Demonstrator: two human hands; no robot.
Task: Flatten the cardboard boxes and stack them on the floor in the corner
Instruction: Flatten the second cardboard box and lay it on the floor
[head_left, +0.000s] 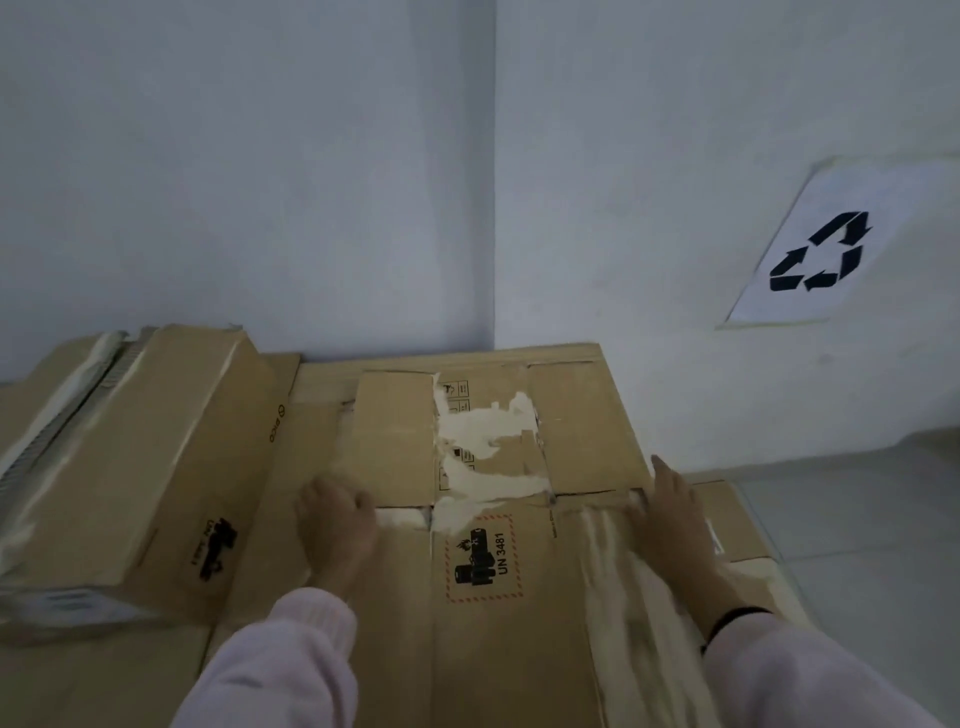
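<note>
A flattened brown cardboard box (498, 623) with torn tape and a UN 3481 battery label lies on top of a stack of flat cardboard in the wall corner. My left hand (337, 525) rests on its left part, fingers curled downward against the surface. My right hand (675, 519) presses flat on the right part, fingers straight, near a strip of pale tape. To the left stands a box (135, 467) that still has its shape, sitting on more flat cardboard.
Two white walls meet at the corner (494, 332) behind the stack. A paper sheet with a recycling symbol (821, 249) is taped to the right wall. Grey tiled floor (857, 519) shows to the right of the stack.
</note>
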